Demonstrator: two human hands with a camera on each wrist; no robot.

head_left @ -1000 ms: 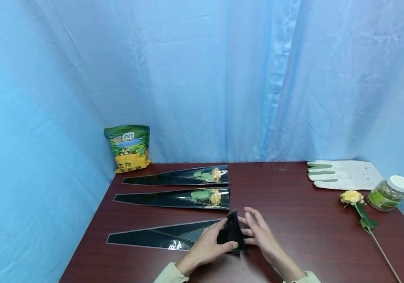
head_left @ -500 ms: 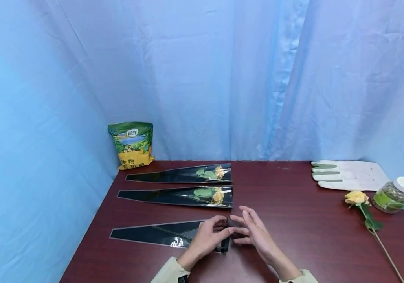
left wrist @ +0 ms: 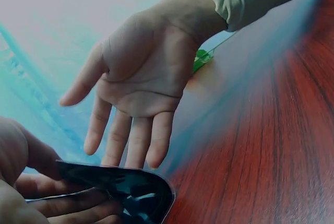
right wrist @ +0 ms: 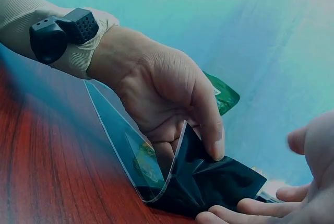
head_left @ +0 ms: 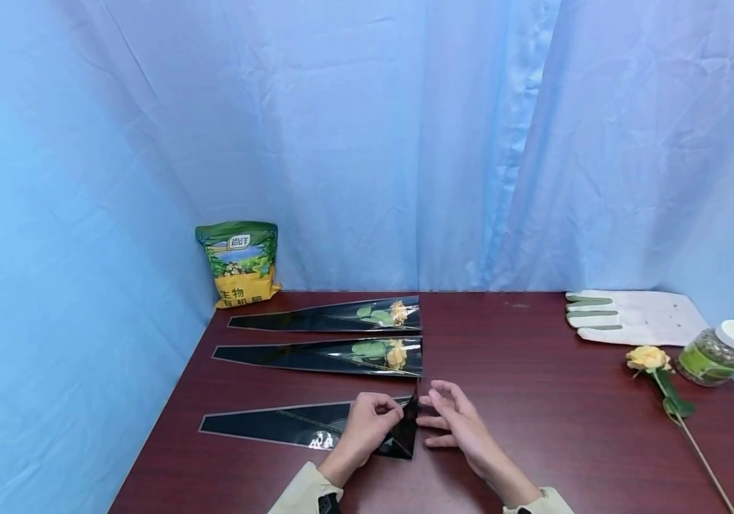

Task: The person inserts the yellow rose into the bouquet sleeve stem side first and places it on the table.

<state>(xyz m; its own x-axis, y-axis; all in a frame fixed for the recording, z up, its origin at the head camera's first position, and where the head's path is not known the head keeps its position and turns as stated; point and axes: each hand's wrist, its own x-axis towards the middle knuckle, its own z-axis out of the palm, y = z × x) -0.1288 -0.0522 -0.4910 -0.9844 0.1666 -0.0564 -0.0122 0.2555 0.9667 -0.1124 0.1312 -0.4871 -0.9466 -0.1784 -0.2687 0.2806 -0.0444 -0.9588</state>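
Note:
A flat black flower sleeve point(head_left: 264, 421) with clear film lies nearest the front, its wide end toward the right. My left hand point(head_left: 363, 427) pinches film at that mouth; in the right wrist view the left thumb point(right wrist: 211, 135) lies outside the raised black flap point(right wrist: 209, 179), the other fingers within the fold. My right hand point(head_left: 466, 428) is beside the mouth with loosely extended fingers. Its fingertips are close against the flap in the right wrist view; firm contact is hard to tell. Part of the sleeve is hidden beneath my left hand.
Two sleeves, a farther one point(head_left: 315, 320) and a nearer one point(head_left: 290, 356), each hold a yellow rose. At right lie a loose yellow rose point(head_left: 648, 358), a white-lidded jar point(head_left: 717, 357) and a glove point(head_left: 643, 319). A fertilizer bag point(head_left: 238, 264) stands back left.
My left hand has shifted slightly left, its fingers now curled on the film. The flap at the mouth folded down and now stands partly raised. My right hand stays beside it.

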